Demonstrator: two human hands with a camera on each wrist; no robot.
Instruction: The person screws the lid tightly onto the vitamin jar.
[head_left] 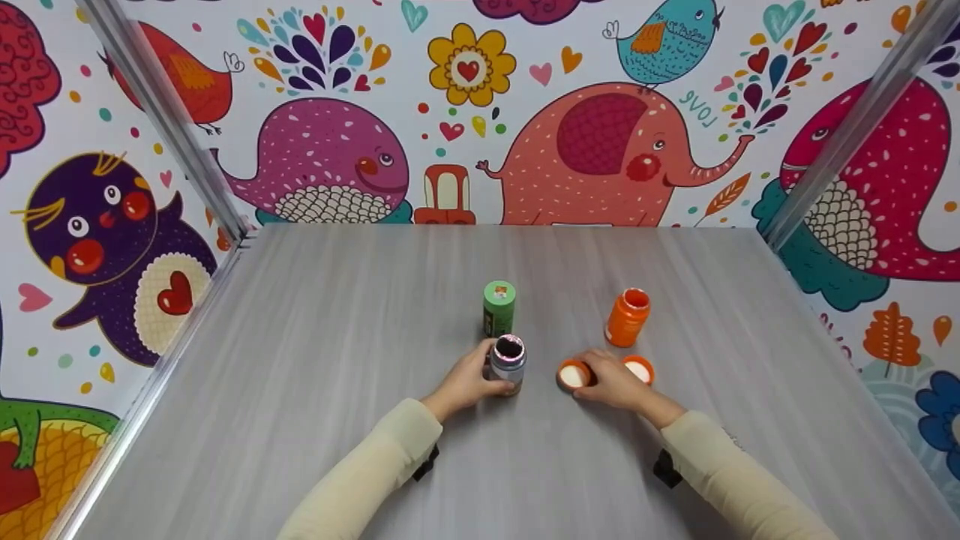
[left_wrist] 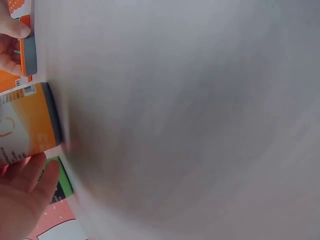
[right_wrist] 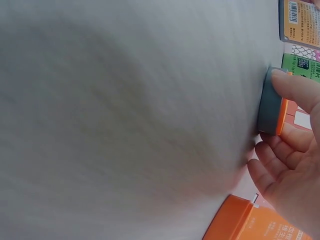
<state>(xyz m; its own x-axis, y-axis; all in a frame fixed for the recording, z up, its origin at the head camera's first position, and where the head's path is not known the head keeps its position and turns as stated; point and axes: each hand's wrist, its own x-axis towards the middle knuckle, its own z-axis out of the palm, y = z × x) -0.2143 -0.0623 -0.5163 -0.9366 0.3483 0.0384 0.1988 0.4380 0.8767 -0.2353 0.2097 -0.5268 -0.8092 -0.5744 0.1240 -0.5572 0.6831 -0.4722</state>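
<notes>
The left wrist view is cutting off the open bottle (left_wrist: 27,122) at the frame's left edge, and the left hand (left_wrist: 22,200) is showing only as fingers and part of a palm. The lid (right_wrist: 272,102) is sitting half behind the right hand's fingers (right_wrist: 295,90) in the right wrist view, blurred. The orange bottle (right_wrist: 250,222) is running off the bottom edge. Label print is staying too small to read.

My head view is bright and evenly lit – soft shadows only, right under the bottles, with slight bowing at the edges. Both wrist views are mushy – the table (left_wrist: 190,120) is a grey blur, smudgy shadows.
</notes>
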